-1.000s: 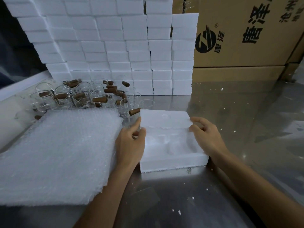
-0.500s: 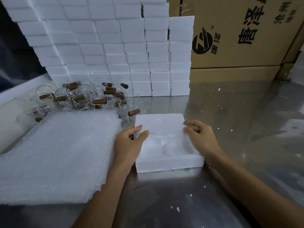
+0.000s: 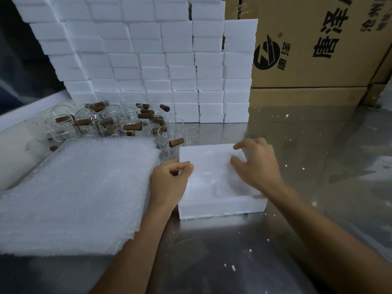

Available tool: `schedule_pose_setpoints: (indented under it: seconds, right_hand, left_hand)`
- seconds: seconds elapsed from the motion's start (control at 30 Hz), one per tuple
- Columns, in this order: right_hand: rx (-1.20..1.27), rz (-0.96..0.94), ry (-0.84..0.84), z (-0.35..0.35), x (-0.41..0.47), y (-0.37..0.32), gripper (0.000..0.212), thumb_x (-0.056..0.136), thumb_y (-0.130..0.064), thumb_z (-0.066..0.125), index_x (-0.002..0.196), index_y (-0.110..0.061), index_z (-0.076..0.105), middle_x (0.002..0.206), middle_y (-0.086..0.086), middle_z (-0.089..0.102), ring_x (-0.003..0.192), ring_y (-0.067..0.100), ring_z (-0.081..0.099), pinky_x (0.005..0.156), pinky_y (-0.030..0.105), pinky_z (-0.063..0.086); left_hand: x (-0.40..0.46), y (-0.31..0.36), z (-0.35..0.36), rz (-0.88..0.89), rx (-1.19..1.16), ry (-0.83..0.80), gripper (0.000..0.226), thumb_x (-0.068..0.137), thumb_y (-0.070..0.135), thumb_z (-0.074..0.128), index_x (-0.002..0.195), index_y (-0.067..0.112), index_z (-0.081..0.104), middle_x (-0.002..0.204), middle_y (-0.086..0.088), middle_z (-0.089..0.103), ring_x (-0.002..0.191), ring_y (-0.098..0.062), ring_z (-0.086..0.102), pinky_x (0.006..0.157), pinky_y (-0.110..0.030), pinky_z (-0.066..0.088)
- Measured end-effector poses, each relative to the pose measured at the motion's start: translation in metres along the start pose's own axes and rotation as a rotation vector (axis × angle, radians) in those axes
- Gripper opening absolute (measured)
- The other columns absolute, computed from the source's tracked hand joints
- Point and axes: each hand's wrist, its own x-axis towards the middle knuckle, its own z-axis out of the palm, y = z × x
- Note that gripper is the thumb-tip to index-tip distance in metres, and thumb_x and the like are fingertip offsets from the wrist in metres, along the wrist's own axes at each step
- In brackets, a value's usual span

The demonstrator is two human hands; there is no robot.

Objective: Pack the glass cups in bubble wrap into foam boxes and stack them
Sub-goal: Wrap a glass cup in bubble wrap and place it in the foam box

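On a steel table [image 3: 307, 149] dotted with white foam crumbs, an open foam box [image 3: 214, 206] near the middle, moulded hollows facing up, nothing seen inside. At its left edge the left hand [image 3: 168, 183], fingers curled, thumb and forefinger pinching the box's left rim. Over the right half of the box the right hand [image 3: 257, 168], fingers bent and spread, tips down on or just above the foam at the far right corner; somewhat blurred, so whether gripping the edge or only touching it cannot be told. Just left of the box, touching the left wrist, a thick stack of bubble wrap [image 3: 76, 194] lying flat and reaching to the near left. Beyond the wrap, at the far left, a crowded cluster of glass cups [image 3: 110, 126] with brown wooden handles, unwrapped, some upright and some tipped; one cup with its handle [image 3: 176, 142] pointing right just beyond the box's far left corner. Behind the cups, a tall wall of stacked foam boxes [image 3: 161, 60], many rows high, rising out of view at the top. Right of that wall, large cardboard cartons [image 3: 318, 49] with black printed characters and a round logo, stacked at the far right edge of the table.
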Motion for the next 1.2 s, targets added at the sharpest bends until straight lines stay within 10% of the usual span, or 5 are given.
schedule_pose_setpoints:
  seconds: [0.5,0.67,0.9,1.2]
  right_hand:
    - [-0.148,-0.156,-0.403,0.091,0.083,-0.101,0.081,0.069,-0.043,0.076,0.137,-0.025,0.036,0.112,-0.006,0.064,0.107,0.025,0.058,0.094,0.043,0.046]
    - [-0.039,-0.114,-0.173,0.104,0.086,-0.095,0.065,0.076,-0.043,0.074,0.122,-0.016,0.037,0.077,-0.005,0.043,0.076,0.022,0.056,0.065,0.035,0.045]
    - [0.026,-0.066,-0.041,0.086,0.089,-0.089,0.04,0.083,-0.04,0.065,0.111,-0.016,0.049,0.103,0.004,0.061,0.091,0.026,0.06,0.071,0.034,0.046]
    - [0.448,-0.295,0.108,0.03,0.047,-0.057,0.017,0.092,-0.043,0.063,0.092,-0.027,0.07,0.077,0.003,0.061,0.084,0.003,0.051,0.072,0.028,0.042]
  left_hand:
    - [-0.001,-0.003,0.004,0.017,-0.026,0.032,0.004,0.084,0.02,0.077,0.084,0.023,0.079,0.082,0.021,0.067,0.077,0.009,0.061,0.06,-0.001,0.041]
    - [-0.002,0.0,0.004,0.014,-0.016,0.034,0.01,0.084,0.022,0.077,0.078,0.03,0.077,0.081,0.022,0.066,0.077,-0.001,0.062,0.058,0.0,0.039]
    - [-0.003,0.001,0.003,0.006,0.0,0.033,0.007,0.084,0.024,0.076,0.09,0.027,0.079,0.088,0.027,0.064,0.084,0.005,0.062,0.066,-0.004,0.04]
    - [-0.005,0.01,0.002,-0.021,0.009,0.054,0.009,0.089,0.021,0.07,0.086,0.027,0.075,0.097,0.026,0.062,0.09,0.011,0.059,0.069,-0.001,0.04]
